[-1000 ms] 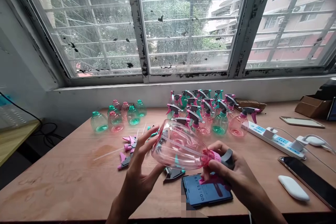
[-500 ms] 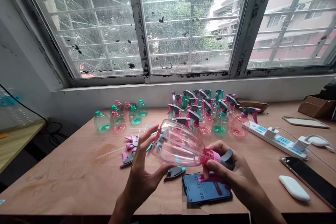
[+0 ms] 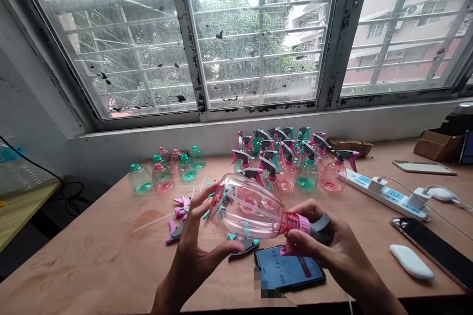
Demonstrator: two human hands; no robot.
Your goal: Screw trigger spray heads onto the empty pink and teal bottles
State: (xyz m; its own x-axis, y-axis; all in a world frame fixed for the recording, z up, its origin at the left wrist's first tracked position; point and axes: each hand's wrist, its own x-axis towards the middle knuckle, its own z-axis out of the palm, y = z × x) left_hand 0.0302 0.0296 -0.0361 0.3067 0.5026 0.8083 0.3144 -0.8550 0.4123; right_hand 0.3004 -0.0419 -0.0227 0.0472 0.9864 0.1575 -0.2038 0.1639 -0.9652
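Observation:
I hold a clear pink spray bottle [image 3: 251, 209] sideways above the wooden table [image 3: 92, 256]. My left hand [image 3: 199, 251] cups the bottle's wide body, thumb under it and fingers behind. My right hand [image 3: 325, 251] is closed around the grey and pink spray head [image 3: 318, 228] at the bottle's neck. A thin dip tube shows inside the bottle. Under my hands a phone [image 3: 290, 269] lies with a running timer on its screen.
Several finished spray bottles [image 3: 295, 167] stand at the back middle; several capless green and pink bottles [image 3: 162, 174] stand back left. Loose spray heads [image 3: 181, 214] lie beside my left hand. A power strip [image 3: 384, 192], a white mouse [image 3: 411, 262] and another phone [image 3: 432, 251] lie right.
My hands and the bottle stay in nearly the same place; my right fingers have shifted round the spray head. The camera view has tilted a little.

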